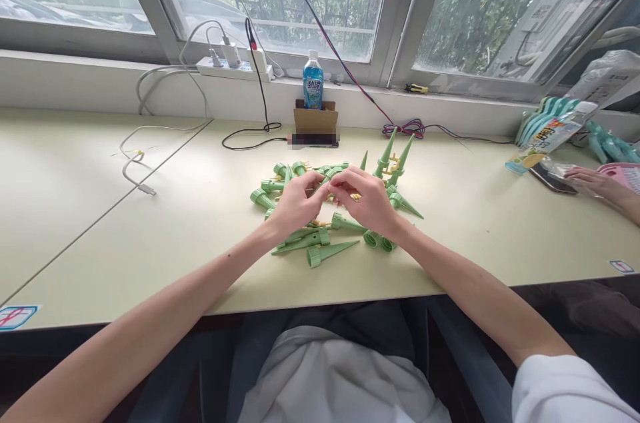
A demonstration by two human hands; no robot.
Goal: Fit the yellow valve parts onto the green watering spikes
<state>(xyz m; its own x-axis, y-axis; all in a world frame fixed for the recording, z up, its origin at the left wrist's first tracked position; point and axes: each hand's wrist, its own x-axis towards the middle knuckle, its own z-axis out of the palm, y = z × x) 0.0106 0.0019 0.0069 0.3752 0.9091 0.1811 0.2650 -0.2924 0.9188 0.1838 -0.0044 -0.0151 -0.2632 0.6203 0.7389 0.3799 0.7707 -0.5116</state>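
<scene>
Over a pile of green plastic watering spikes, my left hand (300, 200) and my right hand (365, 198) meet with fingers closed. A green watering spike (331, 174) shows between them, its lower part hidden by my fingers; my left hand grips it. The right thumb and index finger pinch at the same spot, on something too small to make out. Around them lie more spikes, such as one on its side (333, 253) near the front. Two others stand tip up (385, 155) behind my right hand, with small yellow valve pieces (393, 165) beside them.
A blue bottle (313, 82) stands behind an open cardboard box (316, 121) by the window. Cables run from a power strip (235, 68) at the left. On the right are a patterned pouch (547, 143), a dark phone (553, 176) and another person's hand (595, 182).
</scene>
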